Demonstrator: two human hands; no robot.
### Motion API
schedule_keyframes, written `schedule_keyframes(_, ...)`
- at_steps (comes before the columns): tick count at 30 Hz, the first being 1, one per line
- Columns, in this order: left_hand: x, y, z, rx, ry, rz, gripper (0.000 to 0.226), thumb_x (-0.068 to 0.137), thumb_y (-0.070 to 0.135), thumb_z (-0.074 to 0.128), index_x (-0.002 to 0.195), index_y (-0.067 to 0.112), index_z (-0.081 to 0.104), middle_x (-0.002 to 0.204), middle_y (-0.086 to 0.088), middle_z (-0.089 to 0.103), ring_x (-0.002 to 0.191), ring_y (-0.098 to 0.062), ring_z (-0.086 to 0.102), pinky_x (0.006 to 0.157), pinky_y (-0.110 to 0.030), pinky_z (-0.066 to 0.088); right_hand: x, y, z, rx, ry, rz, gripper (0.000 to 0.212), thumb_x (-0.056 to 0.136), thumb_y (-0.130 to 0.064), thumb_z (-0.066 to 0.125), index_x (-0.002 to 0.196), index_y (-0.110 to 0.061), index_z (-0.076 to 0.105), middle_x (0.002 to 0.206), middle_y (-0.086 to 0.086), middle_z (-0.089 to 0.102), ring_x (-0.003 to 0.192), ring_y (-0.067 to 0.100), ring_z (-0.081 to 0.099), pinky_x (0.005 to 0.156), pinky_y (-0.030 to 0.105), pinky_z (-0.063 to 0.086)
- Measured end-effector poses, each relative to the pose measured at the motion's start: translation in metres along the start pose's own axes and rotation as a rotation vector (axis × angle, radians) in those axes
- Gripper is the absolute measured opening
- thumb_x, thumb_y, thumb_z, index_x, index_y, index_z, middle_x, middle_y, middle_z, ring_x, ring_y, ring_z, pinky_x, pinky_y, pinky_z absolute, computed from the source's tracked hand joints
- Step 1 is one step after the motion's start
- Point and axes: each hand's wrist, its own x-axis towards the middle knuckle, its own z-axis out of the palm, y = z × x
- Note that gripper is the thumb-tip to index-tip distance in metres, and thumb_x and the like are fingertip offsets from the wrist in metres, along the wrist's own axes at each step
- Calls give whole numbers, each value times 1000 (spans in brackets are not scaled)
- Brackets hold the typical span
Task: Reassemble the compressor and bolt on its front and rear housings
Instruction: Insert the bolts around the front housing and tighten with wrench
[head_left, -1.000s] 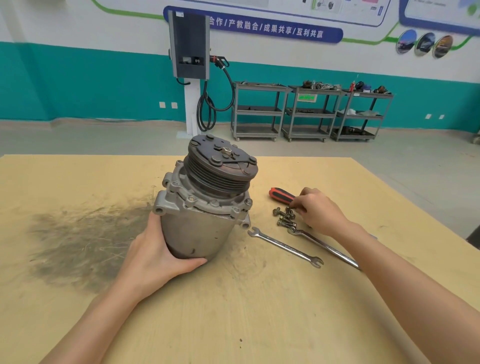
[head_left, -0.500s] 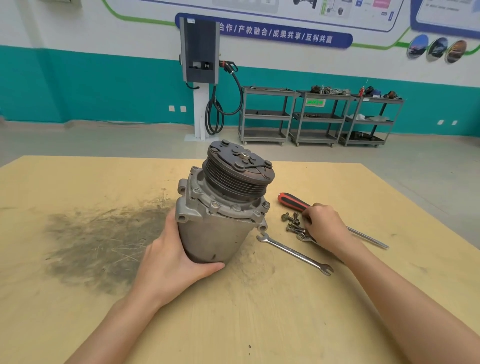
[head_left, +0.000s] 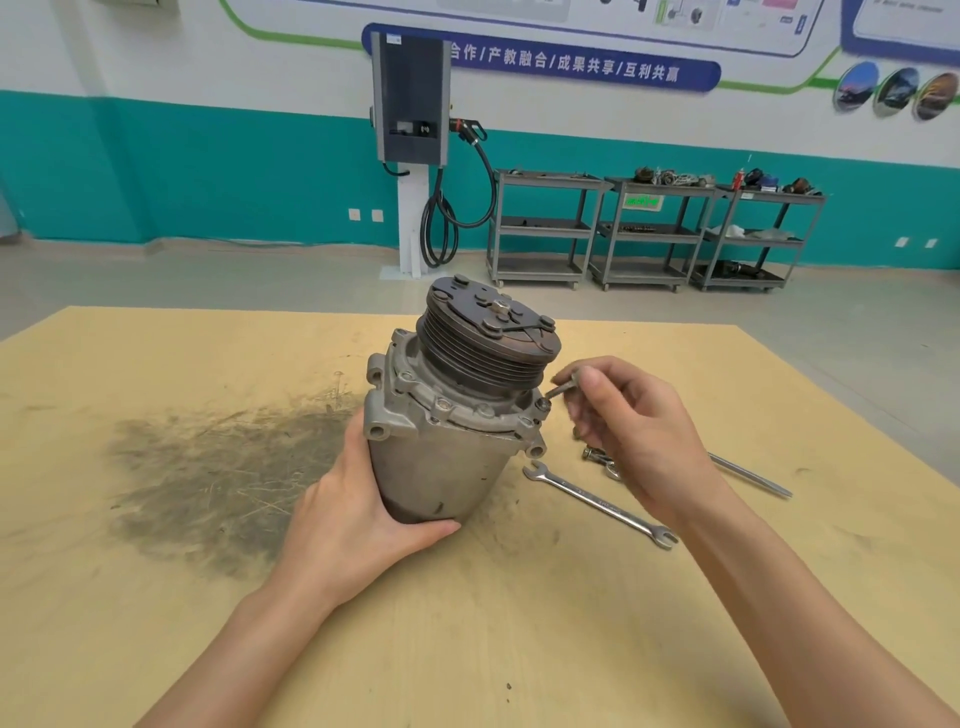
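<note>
The counter (head_left: 156, 597) is a wide tan board with a dark, scratched smear of grime across its left half. Near its middle stands the compressor (head_left: 441, 457), set on its rear end with its long axis close to vertical but leaning, the top tipped away and to the right. Its dark grooved pulley (head_left: 488, 338) and clutch plate face up and slightly toward the right. Below the pulley, the front housing (head_left: 457, 410) forms a cast flange ringed with bolt bosses.

The left hand (head_left: 358, 525) grips the lower left of the compressor body, fingers wrapped around the far side and the thumb pressed along its bottom edge. The right hand (head_left: 634, 431) is raised just right of the flange, its thumb and forefinger pinching 1 bolt (head_left: 563, 385). The bolt lies tilted, its lower tip at a boss on the right edge of the front housing; whether it has entered the hole cannot be told.

On the counter right of the compressor lies an open-ended wrench (head_left: 597, 503), running diagonally. Beyond the right hand, a long metal shaft (head_left: 753, 474) shows, and a small cluster of loose bolts (head_left: 595, 454) sits partly hidden under the hand.
</note>
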Motion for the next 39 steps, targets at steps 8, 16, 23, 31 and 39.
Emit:
schedule_keyframes(8,-2,2,-1,4,-25,-28,134,43,77,76,148,41,0,131,0,61,115,-32,62,82,-37,49,-10,-1,22,106,-29,44,22,89,-35,57,81,-21,71,62,-3,50,54,9,39,51,18,34)
schedule_keyframes(16,-3,2,-2,-7,-20,-38,135,42,78,75,147,45,-2,129,0,62,114,-33,62,84,-39,51,-14,-1,31,-79,60,15,14,90,-28,64,82,-17,66,57,-11,53,52,3,45,47,17,35)
schedule_keyframes(23,-3,1,0,-5,-13,-49,130,42,77,76,147,37,10,130,2,61,115,-31,61,82,-37,50,-15,2,31,79,64,39,6,92,-13,61,91,-14,67,60,-1,55,52,10,43,48,20,33)
schedule_keyframes(31,-3,1,1,7,-6,-34,130,45,76,78,147,38,7,134,2,59,117,-31,60,85,-39,50,-17,3,34,30,90,27,10,94,-12,60,84,-11,59,56,-3,54,50,10,42,47,21,33)
schedule_keyframes(39,-1,-2,4,42,16,-35,125,45,77,79,143,32,15,132,0,60,115,-33,61,81,-39,49,-15,-3,37,-38,127,46,18,92,-18,63,80,-8,54,54,3,49,48,13,40,44,24,32)
